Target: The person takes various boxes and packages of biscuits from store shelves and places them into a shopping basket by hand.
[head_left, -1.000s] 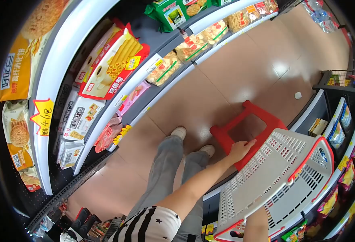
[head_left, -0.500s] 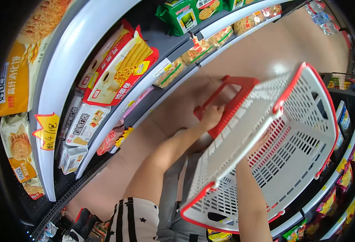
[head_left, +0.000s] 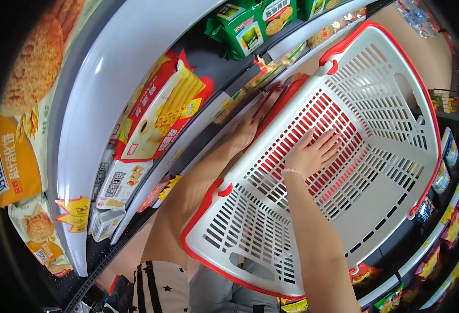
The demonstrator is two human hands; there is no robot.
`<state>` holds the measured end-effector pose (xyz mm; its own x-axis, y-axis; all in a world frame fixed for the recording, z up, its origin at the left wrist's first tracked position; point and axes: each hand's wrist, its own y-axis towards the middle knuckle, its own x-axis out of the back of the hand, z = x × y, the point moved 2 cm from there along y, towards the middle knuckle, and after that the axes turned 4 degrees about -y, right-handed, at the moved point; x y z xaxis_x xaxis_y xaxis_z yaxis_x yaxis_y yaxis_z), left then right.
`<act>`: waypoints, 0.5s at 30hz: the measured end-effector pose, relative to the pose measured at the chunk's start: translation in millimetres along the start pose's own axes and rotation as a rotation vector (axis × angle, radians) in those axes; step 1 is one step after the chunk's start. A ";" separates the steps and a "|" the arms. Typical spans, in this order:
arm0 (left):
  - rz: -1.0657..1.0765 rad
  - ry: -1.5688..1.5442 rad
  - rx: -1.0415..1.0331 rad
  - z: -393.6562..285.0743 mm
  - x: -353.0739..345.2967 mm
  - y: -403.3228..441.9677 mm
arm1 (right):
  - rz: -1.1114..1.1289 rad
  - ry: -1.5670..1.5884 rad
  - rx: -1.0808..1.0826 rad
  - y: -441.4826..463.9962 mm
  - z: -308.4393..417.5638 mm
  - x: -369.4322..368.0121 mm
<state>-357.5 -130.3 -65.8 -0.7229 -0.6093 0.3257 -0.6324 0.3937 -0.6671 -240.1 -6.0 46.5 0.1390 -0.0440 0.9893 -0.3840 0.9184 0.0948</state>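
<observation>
A white shopping basket [head_left: 367, 219] with a red rim is tilted in front of me, its open side towards me. My right hand [head_left: 315, 151] is inside it, fingers spread and laid against its slotted wall. Behind the basket is a red plastic stool [head_left: 287, 99], partly hidden, with red showing through the slots. My left hand [head_left: 246, 130] is at the stool's near side, behind the basket; its fingers are mostly hidden.
On the left, a shelf [head_left: 96, 78] holds egg rolls [head_left: 169, 112], white cracker boxes [head_left: 122, 182] and green biscuit packs [head_left: 242, 31]. More shelves with snack bags [head_left: 451, 229] stand at the right. Bottles [head_left: 417, 20] are at the top right.
The stool and basket have moved up and left towards the left shelf, and the basket has turned its open side to me. My right hand now shows inside it.
</observation>
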 end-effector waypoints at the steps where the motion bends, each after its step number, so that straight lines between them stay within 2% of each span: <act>1: 0.027 -0.015 -0.042 -1.4 1.1 0.1 | -0.008 -0.016 -0.003 0.7 0.6 -0.2; 2: 0.030 -0.014 -0.049 -4.0 1.2 2.5 | 0.001 -0.024 -0.009 1.1 0.6 -0.7; 5: -0.019 0.092 0.156 -11.3 2.7 -0.6 | 0.013 -0.010 -0.014 2.5 0.4 -0.2; 6: 0.099 -0.009 0.209 -18.0 9.4 -1.8 | 0.029 -0.007 -0.025 2.7 0.5 -0.9; 11: 0.038 -0.020 0.136 -0.1 16.1 -1.3 | 0.028 -0.015 -0.070 23.0 3.4 -9.2; 15: -0.066 -0.049 0.117 46.2 21.9 -37.3 | -0.040 -0.021 -0.069 38.6 0.2 -16.6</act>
<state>-336.9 -190.1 -64.7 -0.6643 -0.6656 0.3401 -0.6395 0.2705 -0.7196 -257.5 30.2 33.7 0.1334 -0.0891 0.9870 -0.3145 0.9407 0.1275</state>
